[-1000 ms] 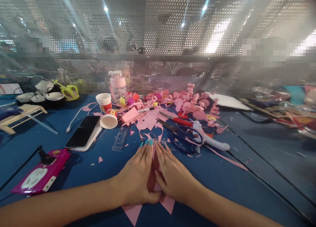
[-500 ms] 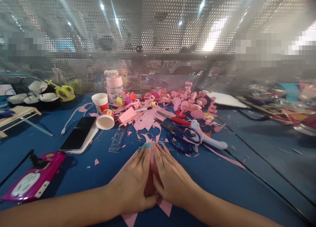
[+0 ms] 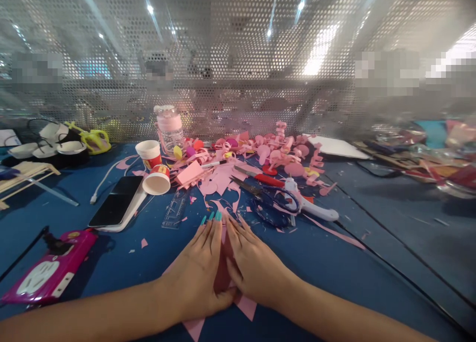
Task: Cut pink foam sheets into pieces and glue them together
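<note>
My left hand (image 3: 195,270) lies flat with its fingers stretched forward, pressing on a piece of pink paper (image 3: 247,308) near the table's front. Beside it my right hand (image 3: 256,262) rests on the same paper, fingers also straight, and the fingertips of both hands nearly meet. A shaded pink strip of the paper shows between the palms, and its corners stick out below the wrists. Most of the sheet is hidden under my hands. Just beyond the fingertips are pink paper offcuts (image 3: 223,178), a clear ruler (image 3: 174,210) and blue-handled scissors (image 3: 273,203).
A white glue gun (image 3: 316,209) lies right of the scissors, its cord running to the lower right. Paper cups (image 3: 156,180), a phone (image 3: 117,201) and a magenta power strip (image 3: 52,267) are on the left. A pink-banded bottle (image 3: 169,126) stands before the perforated screen (image 3: 238,49).
The view has shifted slightly, so everything sits a little further left. Both hands stay pressed on the pink paper with almost the same pose.
</note>
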`<action>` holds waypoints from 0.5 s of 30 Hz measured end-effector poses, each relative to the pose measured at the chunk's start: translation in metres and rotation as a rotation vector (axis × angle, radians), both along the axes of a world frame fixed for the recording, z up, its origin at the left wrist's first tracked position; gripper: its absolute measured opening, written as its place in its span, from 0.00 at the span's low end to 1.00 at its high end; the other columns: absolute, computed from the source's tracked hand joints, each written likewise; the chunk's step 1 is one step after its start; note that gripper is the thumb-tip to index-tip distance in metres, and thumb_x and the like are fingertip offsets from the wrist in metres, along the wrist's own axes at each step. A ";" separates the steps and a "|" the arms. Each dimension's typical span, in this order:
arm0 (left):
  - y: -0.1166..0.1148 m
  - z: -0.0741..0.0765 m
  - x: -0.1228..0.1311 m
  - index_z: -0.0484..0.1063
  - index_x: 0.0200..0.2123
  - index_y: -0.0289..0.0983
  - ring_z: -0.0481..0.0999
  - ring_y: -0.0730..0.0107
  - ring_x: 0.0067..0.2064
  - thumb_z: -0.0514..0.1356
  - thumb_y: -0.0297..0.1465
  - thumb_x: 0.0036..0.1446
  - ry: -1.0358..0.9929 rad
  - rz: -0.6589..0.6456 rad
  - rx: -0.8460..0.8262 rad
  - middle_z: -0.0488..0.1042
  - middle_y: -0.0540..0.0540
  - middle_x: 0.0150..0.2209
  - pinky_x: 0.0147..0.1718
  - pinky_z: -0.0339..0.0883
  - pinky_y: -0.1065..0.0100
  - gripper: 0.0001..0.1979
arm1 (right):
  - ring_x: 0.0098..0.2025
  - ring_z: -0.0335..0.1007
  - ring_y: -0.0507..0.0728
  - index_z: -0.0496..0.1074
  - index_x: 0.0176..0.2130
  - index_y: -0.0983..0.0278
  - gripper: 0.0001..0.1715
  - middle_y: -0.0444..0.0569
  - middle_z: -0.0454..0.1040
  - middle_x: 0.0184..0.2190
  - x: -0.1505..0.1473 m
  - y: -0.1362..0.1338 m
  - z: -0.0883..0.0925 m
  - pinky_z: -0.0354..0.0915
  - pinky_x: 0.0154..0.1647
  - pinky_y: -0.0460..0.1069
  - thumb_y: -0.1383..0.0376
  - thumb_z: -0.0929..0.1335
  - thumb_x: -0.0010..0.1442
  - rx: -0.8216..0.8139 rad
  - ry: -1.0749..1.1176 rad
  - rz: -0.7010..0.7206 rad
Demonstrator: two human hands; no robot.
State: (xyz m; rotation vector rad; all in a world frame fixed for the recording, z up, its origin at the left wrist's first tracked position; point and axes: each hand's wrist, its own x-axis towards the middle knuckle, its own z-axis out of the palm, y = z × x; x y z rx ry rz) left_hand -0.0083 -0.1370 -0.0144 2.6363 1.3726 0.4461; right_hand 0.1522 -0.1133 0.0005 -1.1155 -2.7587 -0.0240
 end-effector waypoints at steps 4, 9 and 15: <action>-0.003 0.003 0.001 0.36 0.60 0.24 0.52 0.42 0.60 0.57 0.40 0.42 0.041 0.021 0.017 0.53 0.23 0.58 0.54 0.53 0.46 0.49 | 0.59 0.53 0.63 0.58 0.56 0.83 0.32 0.67 0.58 0.56 0.000 -0.003 0.000 0.53 0.59 0.55 0.66 0.57 0.55 0.052 -0.001 -0.002; -0.007 0.005 0.002 0.40 0.59 0.21 0.55 0.43 0.59 0.57 0.39 0.42 0.082 0.001 0.022 0.55 0.21 0.57 0.55 0.54 0.48 0.46 | 0.56 0.58 0.63 0.61 0.54 0.82 0.30 0.67 0.61 0.54 0.000 -0.007 -0.002 0.58 0.56 0.55 0.65 0.57 0.57 0.141 0.012 0.009; -0.007 0.001 -0.001 0.42 0.58 0.21 0.50 0.42 0.60 0.57 0.42 0.42 0.067 0.037 0.074 0.52 0.21 0.58 0.55 0.51 0.45 0.47 | 0.55 0.60 0.63 0.63 0.52 0.83 0.28 0.67 0.64 0.52 0.000 -0.008 -0.003 0.60 0.54 0.54 0.66 0.57 0.57 0.182 0.051 -0.002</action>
